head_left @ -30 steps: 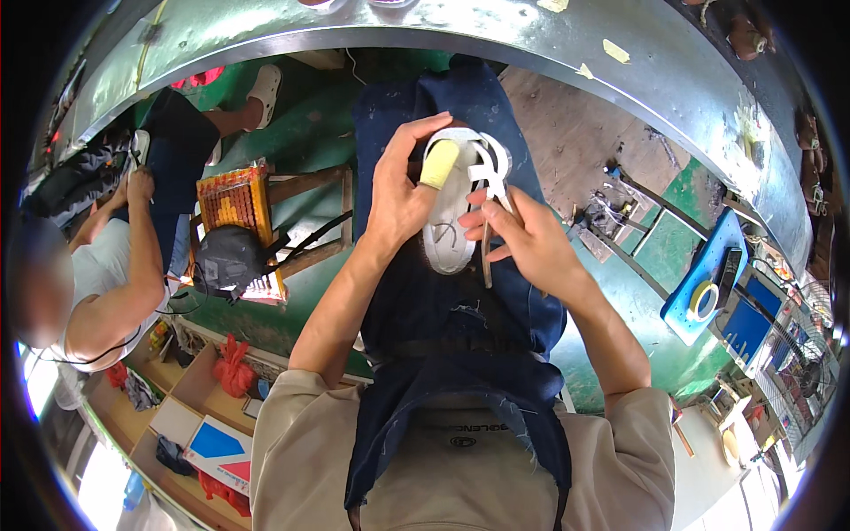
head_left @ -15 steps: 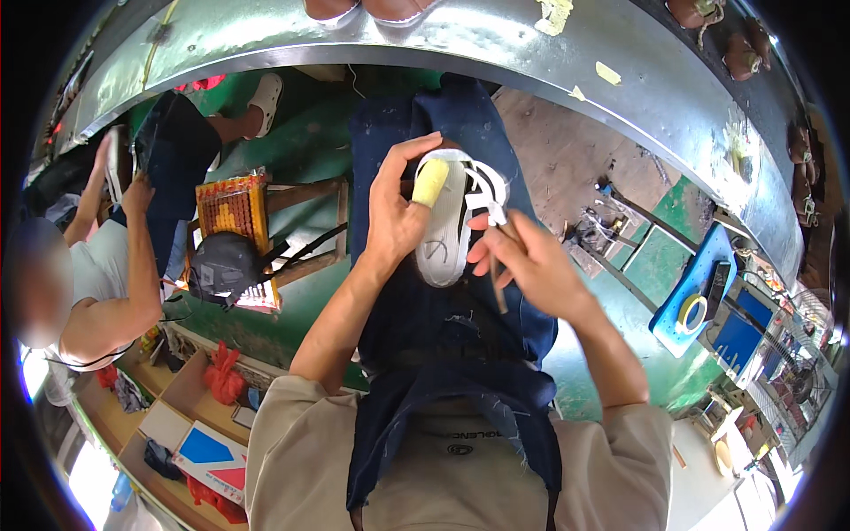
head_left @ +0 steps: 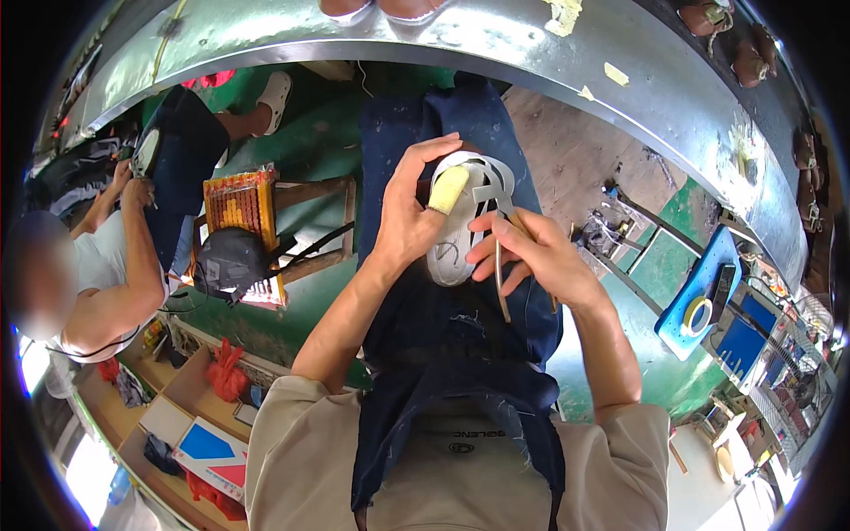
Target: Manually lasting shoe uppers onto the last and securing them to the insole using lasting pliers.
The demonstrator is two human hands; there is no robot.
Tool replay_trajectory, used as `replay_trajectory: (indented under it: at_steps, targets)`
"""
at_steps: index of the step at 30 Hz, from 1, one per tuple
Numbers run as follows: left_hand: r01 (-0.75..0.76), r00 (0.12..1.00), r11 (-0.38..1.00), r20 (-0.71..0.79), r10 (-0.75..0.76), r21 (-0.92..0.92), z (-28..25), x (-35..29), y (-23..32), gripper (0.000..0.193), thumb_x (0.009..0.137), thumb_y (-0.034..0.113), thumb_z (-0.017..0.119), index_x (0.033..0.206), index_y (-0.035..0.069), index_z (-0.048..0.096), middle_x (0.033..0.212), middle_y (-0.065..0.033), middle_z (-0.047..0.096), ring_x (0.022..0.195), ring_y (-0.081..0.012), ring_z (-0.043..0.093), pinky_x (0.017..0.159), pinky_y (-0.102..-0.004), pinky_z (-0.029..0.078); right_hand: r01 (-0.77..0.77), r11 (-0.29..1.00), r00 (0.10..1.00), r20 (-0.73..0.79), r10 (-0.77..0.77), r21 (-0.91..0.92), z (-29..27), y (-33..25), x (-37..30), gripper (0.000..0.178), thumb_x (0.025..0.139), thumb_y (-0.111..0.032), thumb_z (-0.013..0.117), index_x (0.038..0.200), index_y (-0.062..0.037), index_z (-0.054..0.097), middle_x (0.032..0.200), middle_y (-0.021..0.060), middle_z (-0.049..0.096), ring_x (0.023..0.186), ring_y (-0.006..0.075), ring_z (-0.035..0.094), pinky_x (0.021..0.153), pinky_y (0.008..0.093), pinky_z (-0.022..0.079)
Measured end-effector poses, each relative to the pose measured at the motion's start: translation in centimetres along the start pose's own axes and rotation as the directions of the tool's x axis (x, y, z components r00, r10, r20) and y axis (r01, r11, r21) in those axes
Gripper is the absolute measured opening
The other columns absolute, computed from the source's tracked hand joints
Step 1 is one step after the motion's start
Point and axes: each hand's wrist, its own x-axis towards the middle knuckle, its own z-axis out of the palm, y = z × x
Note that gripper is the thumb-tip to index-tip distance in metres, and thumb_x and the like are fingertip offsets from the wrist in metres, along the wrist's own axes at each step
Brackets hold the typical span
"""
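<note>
A pale shoe on a last, its light underside up [head_left: 453, 248], rests over my lap with white straps around its far end. My left hand [head_left: 412, 211] grips it from the left, fingers around the far end. The thumb, wrapped in yellow tape [head_left: 449, 188], presses on the underside. My right hand [head_left: 534, 257] holds metal pincers [head_left: 504, 288] with their handles between its fingers. The grey head of the pincers is at the straps on the shoe's right edge. Whether the jaws bite on a strap I cannot tell.
A metal-topped bench [head_left: 478, 40] curves across the far side, with brown shoes [head_left: 412, 9] on it. At left, another person [head_left: 115, 274] works on a shoe beside a beaded seat [head_left: 239, 208] bearing a black bag [head_left: 232, 261]. A blue board [head_left: 691, 305] with a tape roll stands right.
The pincers' head has moved onto the straps near the shoe's far right edge, and their handles have spread apart. My left hand keeps its hold. The other person's shoe has shifted.
</note>
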Motion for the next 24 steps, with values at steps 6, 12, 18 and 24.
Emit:
replay_trajectory:
  at_steps: [6,12,18,24]
  targets:
    - [-0.019,1.0,0.999,-0.019,0.019,-0.029,0.4,-0.2,0.9,0.043,0.088,-0.005,0.067,0.129,0.006,0.063,0.138,-0.016,0.064,0.129,-0.0303,0.061,0.105,-0.0363,0.049,0.139,0.77,0.972,-0.062,-0.226,-0.623,0.2,0.3,0.5,0.031,0.109,-0.03,0.051,0.106,0.0008,0.059,0.077,0.0141,0.07,0.067,0.0239,0.071,0.055,0.0386,0.051]
    - [-0.166,0.986,0.98,0.05,0.162,0.109,-1.4,0.7,-0.9,0.039,0.091,-0.006,0.059,0.13,0.003,0.064,0.138,-0.018,0.065,0.129,-0.0301,0.063,0.106,-0.0363,0.05,0.238,0.465,0.821,-0.079,-0.566,-0.853,-0.1,4.4,3.7,0.03,0.105,-0.029,0.058,0.102,0.0004,0.051,0.073,0.0212,0.067,0.071,0.0437,0.068,0.064,0.0499,0.05]
    - [-0.231,0.959,0.965,0.197,0.205,0.122,-1.4,1.2,-0.2,0.036,0.1,0.005,0.053,0.135,0.002,0.063,0.141,-0.0169,0.064,0.131,-0.0283,0.061,0.111,-0.0377,0.045,0.171,0.674,0.942,-0.08,-0.325,-0.718,0.3,2.2,1.4,0.03,0.107,-0.028,0.054,0.101,0.0002,0.049,0.074,0.0216,0.068,0.074,0.0441,0.069,0.066,0.0538,0.052]
    - [0.419,0.904,0.744,0.166,-0.393,-0.52,1.4,2.0,0.4,0.03,0.101,0.002,0.051,0.127,0.008,0.064,0.13,-0.0097,0.062,0.123,-0.0214,0.055,0.11,-0.0345,0.039,0.145,0.575,0.931,-0.086,-0.355,-0.805,1.3,2.3,1.2,0.025,0.107,-0.024,0.054,0.103,0.0006,0.048,0.076,0.0191,0.068,0.072,0.0398,0.07,0.067,0.0504,0.054]
